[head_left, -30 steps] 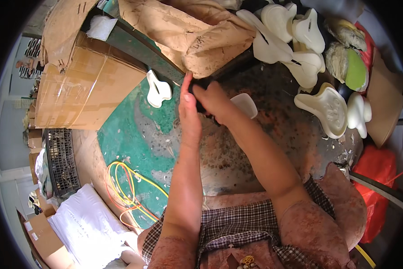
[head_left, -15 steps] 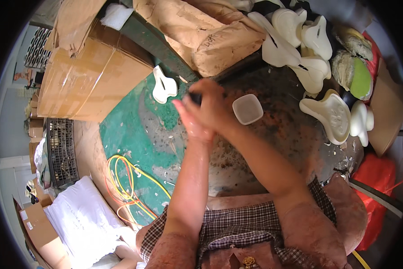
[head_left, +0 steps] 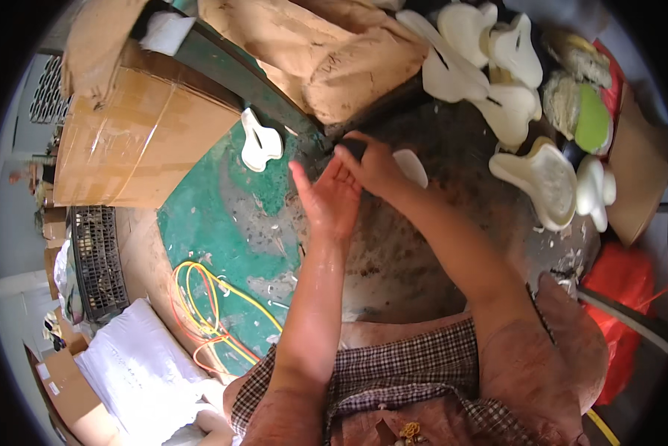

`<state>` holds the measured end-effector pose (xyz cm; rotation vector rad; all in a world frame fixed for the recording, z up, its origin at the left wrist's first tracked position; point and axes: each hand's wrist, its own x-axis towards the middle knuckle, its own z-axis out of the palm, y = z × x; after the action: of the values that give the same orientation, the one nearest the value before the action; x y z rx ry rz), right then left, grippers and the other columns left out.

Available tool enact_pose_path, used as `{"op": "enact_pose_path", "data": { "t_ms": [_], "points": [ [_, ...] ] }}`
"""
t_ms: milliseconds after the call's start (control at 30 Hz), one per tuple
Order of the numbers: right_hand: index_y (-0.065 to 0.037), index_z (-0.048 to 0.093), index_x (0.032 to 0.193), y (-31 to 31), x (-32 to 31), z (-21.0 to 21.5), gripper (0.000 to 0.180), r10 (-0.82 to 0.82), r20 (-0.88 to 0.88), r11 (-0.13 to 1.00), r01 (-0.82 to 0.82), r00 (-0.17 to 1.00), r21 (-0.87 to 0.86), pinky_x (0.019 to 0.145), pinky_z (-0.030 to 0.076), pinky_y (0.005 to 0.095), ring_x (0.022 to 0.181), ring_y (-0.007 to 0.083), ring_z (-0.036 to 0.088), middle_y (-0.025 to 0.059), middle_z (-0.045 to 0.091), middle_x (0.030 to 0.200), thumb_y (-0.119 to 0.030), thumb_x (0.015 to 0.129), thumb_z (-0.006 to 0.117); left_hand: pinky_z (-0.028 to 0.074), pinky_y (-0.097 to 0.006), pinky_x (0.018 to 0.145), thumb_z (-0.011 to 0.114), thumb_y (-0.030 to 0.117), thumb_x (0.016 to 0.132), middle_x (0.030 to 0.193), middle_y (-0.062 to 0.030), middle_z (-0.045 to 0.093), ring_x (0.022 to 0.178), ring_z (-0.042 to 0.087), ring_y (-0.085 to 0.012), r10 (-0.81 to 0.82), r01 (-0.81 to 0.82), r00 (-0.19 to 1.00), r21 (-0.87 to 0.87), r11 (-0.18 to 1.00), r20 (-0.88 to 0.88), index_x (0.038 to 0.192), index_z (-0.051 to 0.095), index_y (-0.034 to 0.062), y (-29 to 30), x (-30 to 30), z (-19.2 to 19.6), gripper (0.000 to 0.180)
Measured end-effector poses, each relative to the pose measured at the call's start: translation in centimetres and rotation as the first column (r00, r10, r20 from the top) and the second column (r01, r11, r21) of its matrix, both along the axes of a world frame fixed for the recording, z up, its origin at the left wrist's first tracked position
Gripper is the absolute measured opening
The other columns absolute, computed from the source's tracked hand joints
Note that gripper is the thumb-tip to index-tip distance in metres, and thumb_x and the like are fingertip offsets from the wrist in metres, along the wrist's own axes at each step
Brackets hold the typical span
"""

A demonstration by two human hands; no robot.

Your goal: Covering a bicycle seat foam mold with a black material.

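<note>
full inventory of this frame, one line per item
white moulded pieces: several, cream-white, piled at far right of the bench
single white piece: one, white, on the green surface
small flat white piece: one, white, by the right hand
dark object: one, black, at the right fingertips
cardboard box: one, brown, left
brown sacking: one heap, top centre
wires: a loop, yellow and orange, lower left
left hand: open, palm up
right hand: on the dark object

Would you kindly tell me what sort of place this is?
Probably a small workshop: white moulded pieces heaped on a stained workbench, cardboard boxes alongside, and yellow cable on the floor.
</note>
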<state>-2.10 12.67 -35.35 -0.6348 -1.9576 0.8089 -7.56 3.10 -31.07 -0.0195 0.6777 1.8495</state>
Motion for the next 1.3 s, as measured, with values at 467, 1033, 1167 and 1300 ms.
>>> {"op": "enact_pose_path", "data": {
  "t_ms": [467,1033,1167,1300],
  "points": [
    [0.001,0.066,0.072,2.0,1.9,-1.2,0.055,0.195,0.596,0.887,0.119,0.779,-0.446,0.072,0.051,0.045,0.081,0.0381,0.064,0.0239,0.064,0.078,-0.05,0.084,0.05,0.011,-0.035,0.112,0.035,0.045,0.096,0.151,-0.0155,0.013,0.14,0.01,-0.0272,-0.234,-0.208,0.383,-0.33,0.921,-0.894,0.145,0.017,0.0047,2.5,7.3,0.8,0.066],
    [-0.004,0.065,0.091,3.6,6.4,0.3,0.023,0.059,0.829,0.991,-0.132,0.556,0.018,0.077,0.051,0.0411,0.086,0.0307,0.061,0.0164,0.054,0.118,-0.024,0.081,0.06,0.023,-0.048,0.107,0.026,0.08,0.077,0.139,-0.0216,0.038,0.129,0.034,-0.0384,0.065,-0.074,0.994,0.117,0.99,0.085,0.132,0.037,-0.0055,-1.0,-2.7,-2.6,0.102],
    [-0.003,0.066,0.091,3.3,5.9,-4.8,0.022,0.194,0.946,0.974,-0.167,0.26,-0.154,0.073,0.052,0.0432,0.082,0.0298,0.063,0.0157,0.062,0.101,-0.022,0.082,0.06,0.024,-0.047,0.107,0.026,0.078,0.078,0.138,-0.0222,0.038,0.129,0.034,-0.0389,0.028,-0.043,0.994,0.146,0.988,0.103,0.132,0.038,-0.0056,0.0,-1.6,-2.8,0.1],
    [-0.001,0.065,0.09,4.7,5.1,-1.3,0.034,0.27,0.784,0.96,-0.097,0.559,-0.262,0.072,0.051,0.0428,0.078,0.0336,0.064,0.0179,0.066,0.081,-0.032,0.075,0.067,0.026,-0.045,0.107,0.026,0.078,0.079,0.136,-0.02,0.042,0.127,0.037,-0.0373,0.044,-0.056,0.993,0.11,0.992,0.11,0.13,0.042,-0.0038,-0.8,-2.1,-4.0,0.098]
  ]
}}
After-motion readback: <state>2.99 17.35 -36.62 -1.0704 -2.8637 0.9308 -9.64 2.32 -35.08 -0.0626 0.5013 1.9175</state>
